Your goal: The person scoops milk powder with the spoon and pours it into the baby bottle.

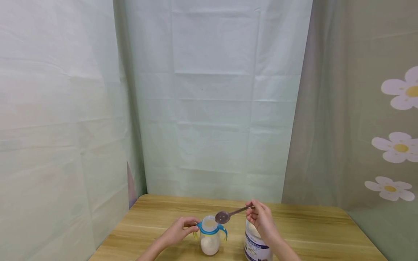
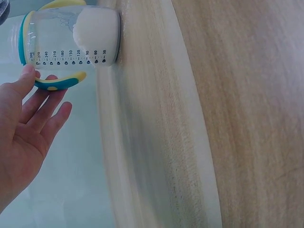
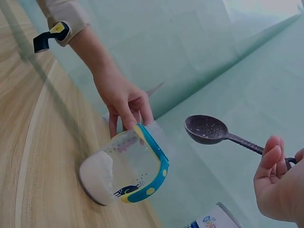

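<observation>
A clear baby bottle (image 1: 210,240) with a blue-and-yellow two-handled collar stands uncapped on the table, white powder (image 2: 97,31) heaped in its lower part. My left hand (image 1: 181,229) pinches one of its handles (image 2: 59,83) between thumb and fingers. In my right hand (image 1: 261,218) is the handle end of a dark scoop (image 3: 206,129). Its bowl hangs beside the bottle's mouth, with only powder traces showing inside in the right wrist view. Below my right hand stands an open tin (image 1: 256,244) with a blue-and-white label, partly hidden by the hand and forearm.
The wood-grain table (image 1: 303,232) reaches back to a pale green curtain (image 1: 215,145). More cloth hangs at the left and right, the right one printed with white flowers (image 1: 400,148).
</observation>
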Motion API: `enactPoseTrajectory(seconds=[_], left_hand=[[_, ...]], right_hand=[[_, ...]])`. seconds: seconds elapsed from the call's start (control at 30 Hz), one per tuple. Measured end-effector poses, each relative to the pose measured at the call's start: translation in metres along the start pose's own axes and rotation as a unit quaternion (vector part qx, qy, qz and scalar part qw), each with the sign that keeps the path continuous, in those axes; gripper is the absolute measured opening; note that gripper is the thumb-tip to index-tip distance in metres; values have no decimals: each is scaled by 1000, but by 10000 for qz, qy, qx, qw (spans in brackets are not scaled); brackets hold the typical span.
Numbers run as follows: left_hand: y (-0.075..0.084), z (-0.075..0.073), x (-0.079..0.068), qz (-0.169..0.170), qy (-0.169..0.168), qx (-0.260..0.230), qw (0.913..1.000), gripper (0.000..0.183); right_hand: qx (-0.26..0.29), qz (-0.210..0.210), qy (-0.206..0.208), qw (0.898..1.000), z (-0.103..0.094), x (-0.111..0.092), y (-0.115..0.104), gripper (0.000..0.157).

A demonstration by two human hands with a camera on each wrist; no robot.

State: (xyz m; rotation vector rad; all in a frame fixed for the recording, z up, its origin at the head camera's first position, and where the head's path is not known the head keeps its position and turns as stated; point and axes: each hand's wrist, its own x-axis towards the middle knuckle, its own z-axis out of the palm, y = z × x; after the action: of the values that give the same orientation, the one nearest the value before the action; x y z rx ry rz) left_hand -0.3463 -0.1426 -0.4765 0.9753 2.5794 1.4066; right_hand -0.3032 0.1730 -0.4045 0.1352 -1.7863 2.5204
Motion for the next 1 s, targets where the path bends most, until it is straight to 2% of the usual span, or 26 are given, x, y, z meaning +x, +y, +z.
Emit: enactPoseTrajectory(seconds=[0.4, 1.0], left_hand=[[0, 1, 1, 18, 57, 120, 9999, 18], [2, 0, -1, -66, -28, -75, 9999, 20]], right_hand=[[187, -224, -55, 9996, -13, -1, -4, 31], [88, -191, 180, 9996, -24, -2, -8, 30]])
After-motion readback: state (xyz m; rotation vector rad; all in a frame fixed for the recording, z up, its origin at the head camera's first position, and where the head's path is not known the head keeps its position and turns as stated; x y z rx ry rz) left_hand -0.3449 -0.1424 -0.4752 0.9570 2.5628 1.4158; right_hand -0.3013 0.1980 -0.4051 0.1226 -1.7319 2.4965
